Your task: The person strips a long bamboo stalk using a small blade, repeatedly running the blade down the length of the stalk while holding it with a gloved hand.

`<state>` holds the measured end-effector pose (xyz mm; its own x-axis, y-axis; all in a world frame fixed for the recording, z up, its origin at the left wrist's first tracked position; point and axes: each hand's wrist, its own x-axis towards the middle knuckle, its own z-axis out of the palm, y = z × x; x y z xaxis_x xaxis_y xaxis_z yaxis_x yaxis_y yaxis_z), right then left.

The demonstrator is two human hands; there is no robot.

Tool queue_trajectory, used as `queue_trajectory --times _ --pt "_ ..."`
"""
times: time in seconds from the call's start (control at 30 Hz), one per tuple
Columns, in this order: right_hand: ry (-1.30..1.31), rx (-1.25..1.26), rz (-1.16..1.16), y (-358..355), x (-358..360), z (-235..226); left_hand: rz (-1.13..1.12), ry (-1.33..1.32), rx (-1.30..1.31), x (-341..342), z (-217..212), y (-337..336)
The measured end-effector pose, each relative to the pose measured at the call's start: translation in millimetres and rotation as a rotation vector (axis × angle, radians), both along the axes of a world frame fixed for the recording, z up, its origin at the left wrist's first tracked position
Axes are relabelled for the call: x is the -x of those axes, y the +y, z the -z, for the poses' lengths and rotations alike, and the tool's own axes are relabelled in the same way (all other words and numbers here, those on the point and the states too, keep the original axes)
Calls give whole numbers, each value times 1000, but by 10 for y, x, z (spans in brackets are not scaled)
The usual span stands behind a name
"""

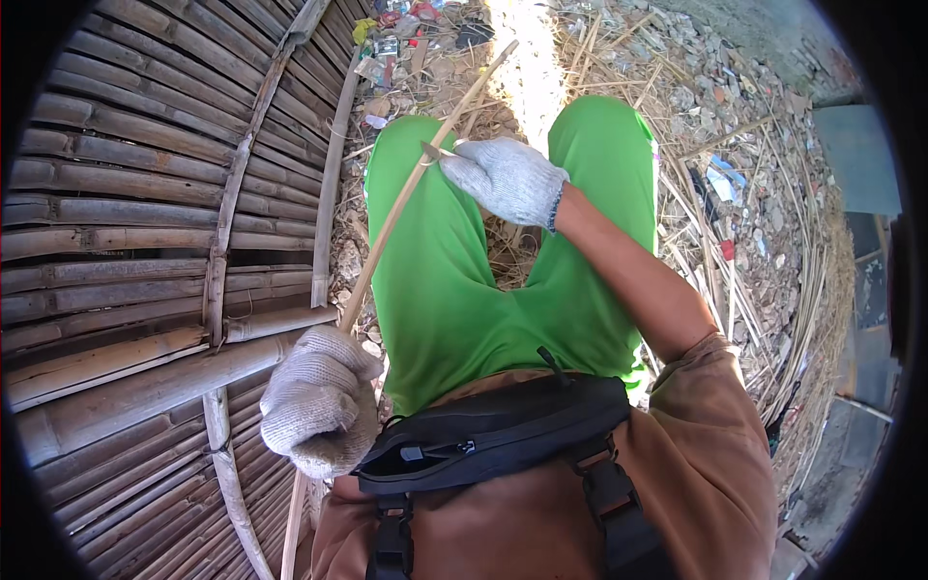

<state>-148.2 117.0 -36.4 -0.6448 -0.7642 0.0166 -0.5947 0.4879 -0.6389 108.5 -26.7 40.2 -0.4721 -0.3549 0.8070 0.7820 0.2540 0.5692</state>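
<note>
Head view, nearest first: the left hand (319,401), in a grey knitted work glove, is closed in a full fist around the lower part of a long, thin, pale bamboo strip (387,237), just beside the black waist pouch (493,435) strapped over the brown shirt. From that fist the strip's long axis runs up and to the right, slanting across the lap in bright green trousers (435,290), and its far tip ends over the straw-littered ground (677,126). Below the fist a short tail of the strip hangs toward the lower edge. Farther out, the gloved right hand (505,179) is curled shut on a small, dark-bladed knife (435,152), whose point meets the strip partway along its length. The left hand is the nearer grip; the right works beyond it. To the left stands a wall of weathered split bamboo poles (145,193).
</note>
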Motion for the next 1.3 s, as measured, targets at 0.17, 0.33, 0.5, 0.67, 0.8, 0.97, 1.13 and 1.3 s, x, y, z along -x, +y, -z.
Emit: queue_trajectory --times 0.17,0.33,0.5,0.67,0.8,0.97,1.13,1.3 --pt "-31 -33 -19 -1 -41 -81 -27 24 -22 17 22 47" --pt "-1 -35 5 -21 -6 8 1 31 -17 -53 -19 53" --pt "-34 -50 24 -28 92 82 -7 84 -21 -173 -62 46" --pt "-24 1 -67 -15 -25 -12 -26 46 37 -118 14 -10" --pt "-27 17 -61 -6 -61 -25 31 -76 85 -9 -48 -6" --pt "-9 -59 -49 -16 -32 -71 25 -21 28 1 -2 31" --pt "-31 -36 17 -29 46 4 37 6 17 -79 -82 64" --pt "-48 -42 -5 -72 130 55 2 -10 63 -221 -152 28"
